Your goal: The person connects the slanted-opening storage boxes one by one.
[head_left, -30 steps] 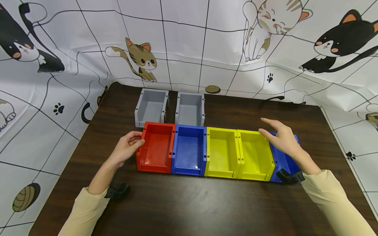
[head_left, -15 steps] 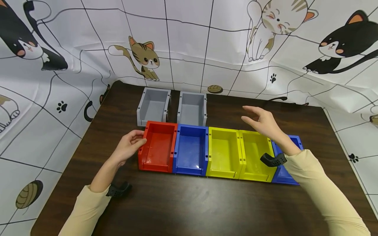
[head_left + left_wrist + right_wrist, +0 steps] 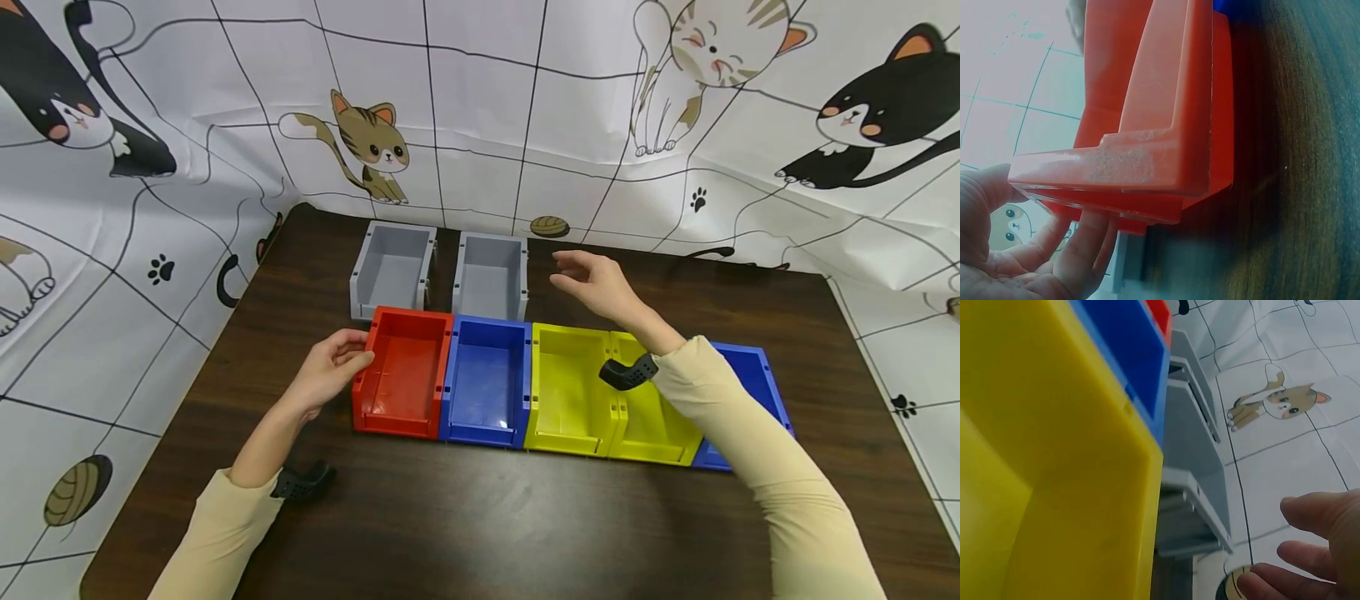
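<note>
In the head view my left hand point(image 3: 326, 375) grips the left wall of a red storage bin point(image 3: 405, 379), thumb at the rim and fingers against the outer side. The left wrist view shows that hand point(image 3: 1047, 250) at the red bin's front corner point(image 3: 1141, 159). To its right, in one row, stand a blue bin point(image 3: 486, 379), two yellow bins point(image 3: 568, 387) point(image 3: 652, 429) and another blue bin point(image 3: 753, 379), partly covered by my right sleeve. My right hand point(image 3: 600, 290) hovers behind the yellow bins, fingers loosely bent, holding nothing. Two grey bins point(image 3: 396, 271) point(image 3: 491, 279) stand behind the red and blue ones.
All the bins stand on a dark brown wooden table point(image 3: 480, 525). A white sheet point(image 3: 480, 108) printed with cats and lines hangs behind the table and along its sides. Each wrist wears a black strap point(image 3: 303, 482).
My right hand has travelled left and back, from above the right blue bin to just right of the grey bins. The left hand stays on the red bin. The head view has shifted slightly.
</note>
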{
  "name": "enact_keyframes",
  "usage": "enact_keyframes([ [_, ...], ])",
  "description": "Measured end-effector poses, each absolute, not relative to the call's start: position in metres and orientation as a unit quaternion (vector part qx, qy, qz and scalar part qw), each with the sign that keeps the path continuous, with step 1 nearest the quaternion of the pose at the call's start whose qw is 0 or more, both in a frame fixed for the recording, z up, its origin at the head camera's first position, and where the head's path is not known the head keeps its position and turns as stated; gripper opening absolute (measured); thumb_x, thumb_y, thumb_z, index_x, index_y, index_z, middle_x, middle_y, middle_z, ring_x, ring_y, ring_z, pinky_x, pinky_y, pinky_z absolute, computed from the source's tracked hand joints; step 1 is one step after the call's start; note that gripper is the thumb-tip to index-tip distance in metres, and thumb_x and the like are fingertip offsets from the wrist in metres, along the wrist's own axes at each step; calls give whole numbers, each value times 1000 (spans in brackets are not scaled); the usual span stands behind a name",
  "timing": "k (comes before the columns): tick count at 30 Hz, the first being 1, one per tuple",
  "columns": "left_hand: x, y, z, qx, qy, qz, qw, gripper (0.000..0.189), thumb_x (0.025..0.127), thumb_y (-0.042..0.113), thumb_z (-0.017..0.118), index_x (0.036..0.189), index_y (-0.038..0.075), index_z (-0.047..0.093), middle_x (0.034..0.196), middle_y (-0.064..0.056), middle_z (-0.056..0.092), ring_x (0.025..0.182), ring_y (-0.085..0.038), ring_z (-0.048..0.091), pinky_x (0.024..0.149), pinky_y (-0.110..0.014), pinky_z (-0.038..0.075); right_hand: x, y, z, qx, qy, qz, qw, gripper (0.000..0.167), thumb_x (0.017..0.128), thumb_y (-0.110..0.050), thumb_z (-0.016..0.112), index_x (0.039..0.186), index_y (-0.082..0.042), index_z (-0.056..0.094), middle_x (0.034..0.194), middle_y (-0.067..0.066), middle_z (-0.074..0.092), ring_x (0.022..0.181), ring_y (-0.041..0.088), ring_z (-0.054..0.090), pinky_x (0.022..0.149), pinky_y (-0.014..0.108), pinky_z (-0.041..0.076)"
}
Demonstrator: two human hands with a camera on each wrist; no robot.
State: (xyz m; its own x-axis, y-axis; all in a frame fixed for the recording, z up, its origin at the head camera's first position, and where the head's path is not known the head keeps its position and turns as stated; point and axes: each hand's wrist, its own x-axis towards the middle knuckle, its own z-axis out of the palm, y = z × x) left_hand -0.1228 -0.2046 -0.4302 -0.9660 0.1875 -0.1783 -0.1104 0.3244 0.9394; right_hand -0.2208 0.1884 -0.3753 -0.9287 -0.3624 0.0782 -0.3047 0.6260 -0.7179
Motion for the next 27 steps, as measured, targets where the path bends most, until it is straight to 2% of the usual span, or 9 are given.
enact_keyframes([
  [7,-123,-204,-430,25,804,580,128,38,94,7,55,126,-10,45,119,-31,54,106,-40,56,81,-23,51,-236,165,-379,-136,889,-431,72,45,92,-17,60,132,0,49,122,19,58,107,30,57,88,41,49],
  [15,-122,-205,-428,20,804,579,132,39,94,8,54,128,-9,44,120,-30,54,106,-39,56,82,-24,51,-248,142,-386,-39,858,-493,141,54,91,-16,61,139,0,40,131,22,50,109,35,56,85,45,51],
  [23,-122,-203,-427,15,813,569,124,39,94,9,55,127,-8,45,120,-29,54,106,-37,56,84,-28,51,-255,128,-393,4,858,-492,149,56,89,-10,62,140,1,39,133,22,48,107,34,57,78,42,54],
  [27,-122,-202,-426,14,816,566,119,37,94,8,54,126,-9,46,118,-29,55,106,-37,56,83,-28,52,-257,123,-394,14,867,-481,128,54,87,-6,63,137,1,43,123,22,55,99,32,61,70,37,56],
])
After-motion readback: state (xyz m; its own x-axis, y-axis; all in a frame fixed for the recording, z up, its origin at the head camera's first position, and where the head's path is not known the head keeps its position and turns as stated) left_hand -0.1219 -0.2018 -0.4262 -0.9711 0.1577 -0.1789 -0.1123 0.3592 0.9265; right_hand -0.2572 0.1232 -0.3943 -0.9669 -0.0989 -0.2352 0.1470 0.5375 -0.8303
